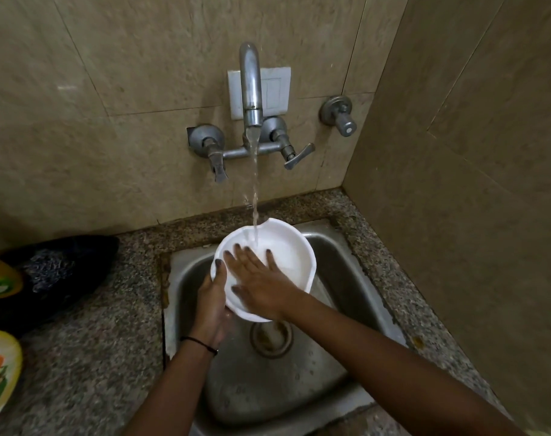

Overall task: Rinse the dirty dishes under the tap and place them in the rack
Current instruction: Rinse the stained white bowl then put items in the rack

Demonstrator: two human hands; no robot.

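Your left hand (212, 298) grips the white bowl's (294, 262) rim over the sink (340, 256), under the tap's (251, 86) stream; your right hand (261, 278) lies flat inside it, fingers spread.

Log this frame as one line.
phase: rinsing | left hand: grips white bowl rim | right hand: flat inside bowl | tap: running | bowl: over sink

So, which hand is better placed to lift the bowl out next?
Probably left. The left hand grips the rim of the white bowl; the right hand lies flat inside it, holding nothing.
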